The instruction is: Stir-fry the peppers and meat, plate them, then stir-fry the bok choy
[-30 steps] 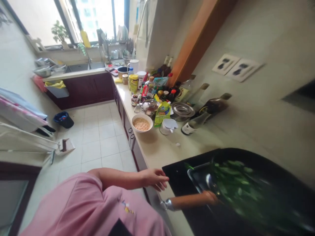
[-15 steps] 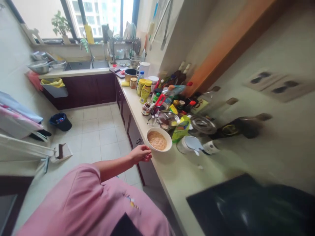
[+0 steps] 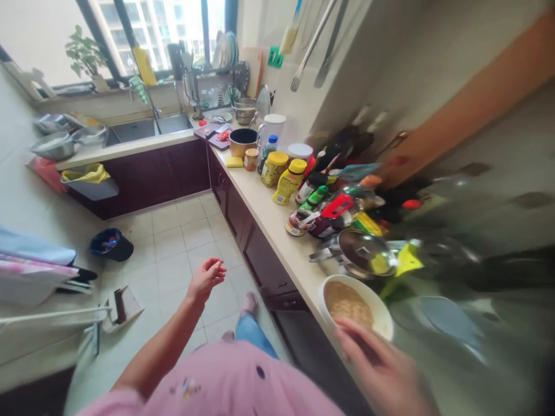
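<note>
My left hand [image 3: 208,280] hangs over the floor, away from the counter. Its fingers are curled together, and nothing shows in them. On the counter's front edge sits a white bowl [image 3: 387,321] of pale, wet, lumpy food. My right hand [image 3: 384,367], blurred by motion, reaches in from the lower right and overlaps the bowl's near side. Its thumb and forefinger look apart; I cannot tell whether they touch the rim. Just behind the bowl lies a pan with a glass lid [image 3: 364,251], with a yellow-green packet [image 3: 407,260] beside it.
Along the counter [image 3: 260,202] stand a jar with a spoon [image 3: 299,222], yellow-capped containers [image 3: 289,182], a pot [image 3: 243,141] and a cutting board with red pieces [image 3: 223,137]. A sink [image 3: 132,133] lies under the window. A bin [image 3: 110,245] and dustpan [image 3: 128,309] occupy the floor.
My left hand has moved away from the bowl, out over the floor. My right hand has come into view at the bowl. The view has shifted, so the bowl appears closer and further right.
</note>
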Motion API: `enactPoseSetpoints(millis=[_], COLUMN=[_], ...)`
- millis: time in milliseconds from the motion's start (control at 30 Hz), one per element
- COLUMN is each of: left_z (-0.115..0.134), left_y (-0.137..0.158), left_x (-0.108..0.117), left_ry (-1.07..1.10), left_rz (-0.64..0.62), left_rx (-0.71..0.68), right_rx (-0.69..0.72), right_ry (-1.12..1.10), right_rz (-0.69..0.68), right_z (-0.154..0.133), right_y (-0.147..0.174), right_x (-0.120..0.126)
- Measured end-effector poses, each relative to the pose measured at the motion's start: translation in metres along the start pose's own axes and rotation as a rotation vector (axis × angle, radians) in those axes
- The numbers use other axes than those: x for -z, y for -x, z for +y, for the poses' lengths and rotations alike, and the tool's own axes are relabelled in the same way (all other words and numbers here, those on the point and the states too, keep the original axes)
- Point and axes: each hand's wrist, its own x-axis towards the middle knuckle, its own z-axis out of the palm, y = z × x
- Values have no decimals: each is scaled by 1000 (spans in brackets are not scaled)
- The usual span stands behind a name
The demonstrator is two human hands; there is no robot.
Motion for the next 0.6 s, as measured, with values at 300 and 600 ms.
enactPoseSetpoints(millis=[300,600], left_z=[59,161], left_y=[-105,-308], left_x=[1,-88], left_ry=[-20,-519], left_rz=[27,-134], left_rx=[-92,-470], right_rx=[64,-93], right_ry=[9,70], right_rz=[-78,204], right_z=[-11,-2], right_y=[-119,-204], right_x=[-45,-50])
